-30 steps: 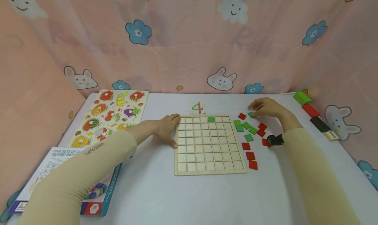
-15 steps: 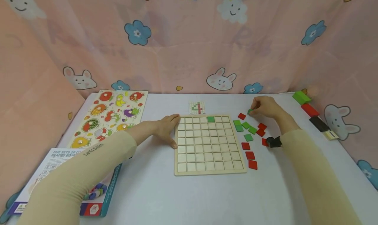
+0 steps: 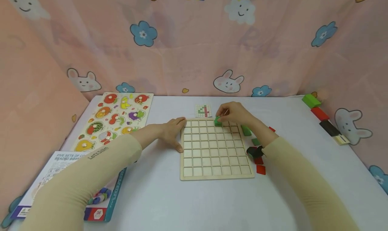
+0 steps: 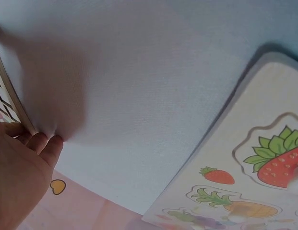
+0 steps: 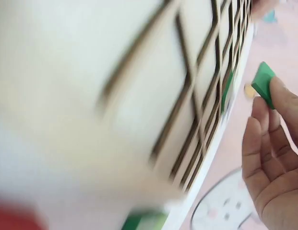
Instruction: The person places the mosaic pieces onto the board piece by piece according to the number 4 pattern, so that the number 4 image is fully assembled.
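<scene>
R hand (image 3: 234, 113) moved over grid brd (image 3: 211, 153) w/ pinched green tile (image 5: 263, 79); L hand (image 3: 170, 133) spread, touching brd's L edge.

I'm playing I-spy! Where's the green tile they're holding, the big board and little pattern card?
Green tile (image 5: 264, 81), right wrist view: its flat face.
Big board (image 3: 213, 144), head view: a bare middle square.
Pattern card (image 3: 203, 111), head view: its printed grid.

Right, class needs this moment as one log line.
right hand: pinches green tile above grid board | left hand: at board's left edge | pattern card: beyond board
</scene>
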`<action>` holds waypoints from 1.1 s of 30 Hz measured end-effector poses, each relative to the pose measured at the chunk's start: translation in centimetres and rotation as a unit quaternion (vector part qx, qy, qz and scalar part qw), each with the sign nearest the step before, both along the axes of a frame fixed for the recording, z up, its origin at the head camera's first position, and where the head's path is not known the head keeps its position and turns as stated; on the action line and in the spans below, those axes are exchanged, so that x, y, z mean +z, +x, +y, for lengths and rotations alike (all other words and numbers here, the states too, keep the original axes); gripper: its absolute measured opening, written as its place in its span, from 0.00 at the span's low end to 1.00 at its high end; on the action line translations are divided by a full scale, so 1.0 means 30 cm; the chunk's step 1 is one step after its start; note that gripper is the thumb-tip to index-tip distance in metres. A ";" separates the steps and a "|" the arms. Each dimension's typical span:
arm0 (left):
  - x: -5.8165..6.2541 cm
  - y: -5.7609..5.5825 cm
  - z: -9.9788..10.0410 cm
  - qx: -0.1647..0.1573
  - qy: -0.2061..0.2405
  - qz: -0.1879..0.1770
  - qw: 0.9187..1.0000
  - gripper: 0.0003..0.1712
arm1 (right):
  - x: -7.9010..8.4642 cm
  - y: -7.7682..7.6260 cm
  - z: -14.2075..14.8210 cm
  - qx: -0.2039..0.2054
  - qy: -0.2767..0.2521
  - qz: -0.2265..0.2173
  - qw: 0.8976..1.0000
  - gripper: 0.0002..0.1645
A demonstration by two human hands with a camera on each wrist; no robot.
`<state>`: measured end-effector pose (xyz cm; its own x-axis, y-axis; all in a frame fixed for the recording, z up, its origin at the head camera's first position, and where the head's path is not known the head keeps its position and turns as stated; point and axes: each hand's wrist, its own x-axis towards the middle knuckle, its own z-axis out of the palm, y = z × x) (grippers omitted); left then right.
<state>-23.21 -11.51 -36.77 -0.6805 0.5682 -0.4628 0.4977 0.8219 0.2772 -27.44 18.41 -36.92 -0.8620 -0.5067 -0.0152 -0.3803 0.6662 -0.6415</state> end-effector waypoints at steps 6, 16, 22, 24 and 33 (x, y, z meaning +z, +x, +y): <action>-0.008 -0.004 0.000 0.002 0.000 0.000 1.000 0.72 | -0.012 0.028 -0.080 0.038 0.005 -0.016 0.999 0.05; 0.000 0.000 0.004 0.006 -0.010 -0.005 1.000 0.72 | -0.019 0.042 -0.115 0.038 0.033 -0.035 0.998 0.03; 0.000 0.000 0.007 0.007 -0.017 -0.003 1.000 0.72 | -0.019 0.042 -0.118 0.041 0.059 -0.024 0.997 0.04; 0.000 0.000 0.008 0.006 -0.017 -0.002 1.000 0.72 | -0.015 0.040 -0.108 0.046 0.067 -0.019 0.997 0.05; 0.008 0.009 0.008 0.008 0.010 0.005 1.000 0.71 | 0.001 0.016 0.098 -0.005 0.072 0.004 0.997 0.06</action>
<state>-22.94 -11.26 -36.54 -0.6947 0.5658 -0.4442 0.4871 0.8244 0.2884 -26.94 21.36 -36.87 -0.8670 -0.4917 -0.0806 -0.3783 0.7549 -0.5357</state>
